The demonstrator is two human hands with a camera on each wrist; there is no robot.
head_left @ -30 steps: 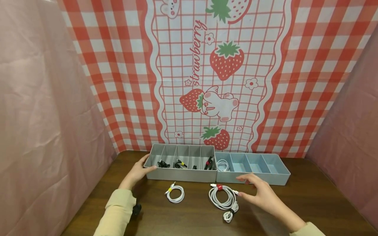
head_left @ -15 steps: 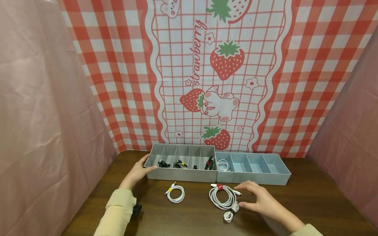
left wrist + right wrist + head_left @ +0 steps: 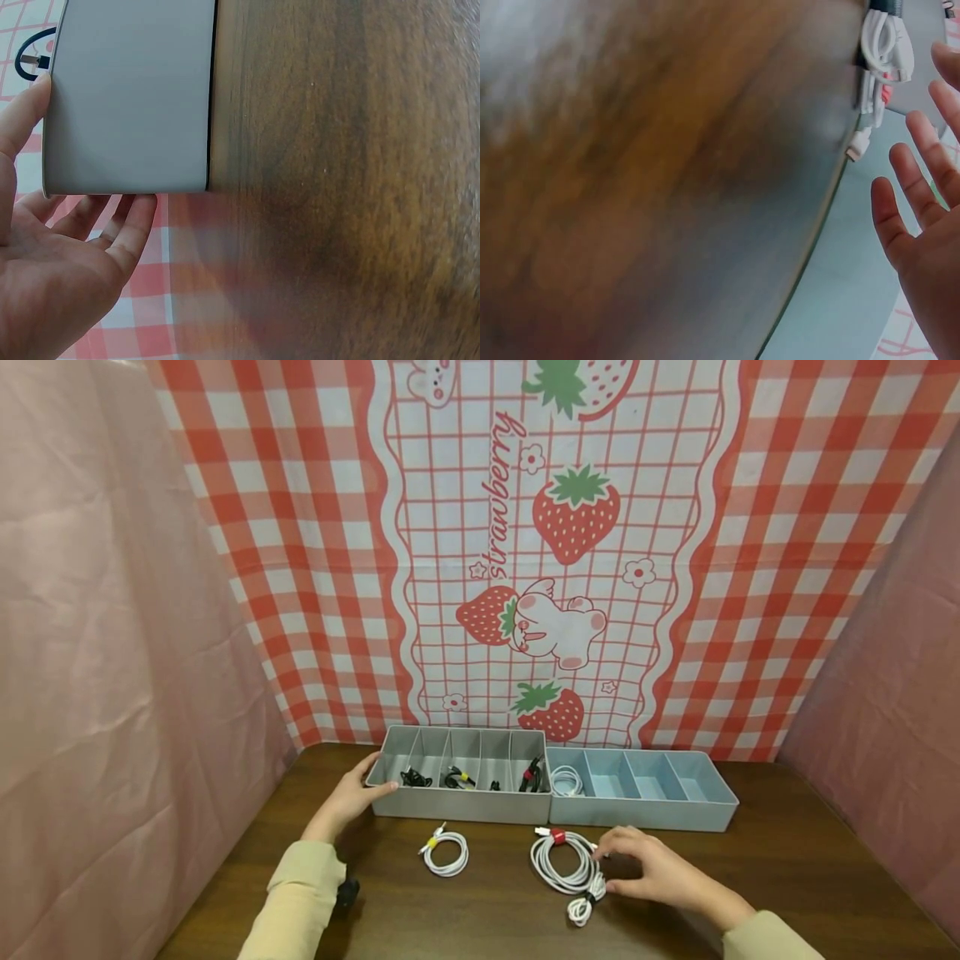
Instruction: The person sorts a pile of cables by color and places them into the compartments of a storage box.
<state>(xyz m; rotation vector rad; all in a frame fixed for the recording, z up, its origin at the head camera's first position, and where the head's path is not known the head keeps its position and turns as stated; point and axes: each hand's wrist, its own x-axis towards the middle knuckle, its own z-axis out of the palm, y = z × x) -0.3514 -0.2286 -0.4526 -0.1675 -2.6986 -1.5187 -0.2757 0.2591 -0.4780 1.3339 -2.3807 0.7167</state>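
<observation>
Head view: a gray five-compartment organizer (image 3: 461,806) is gripped at its end by the left hand (image 3: 348,796), while the right hand (image 3: 652,870) has shifted along a red-strapped white cable coil (image 3: 541,864), seemingly lining up a grasp. Parted thumb and fingers stand just beside the coil's right edge; contact is unclear.
</observation>
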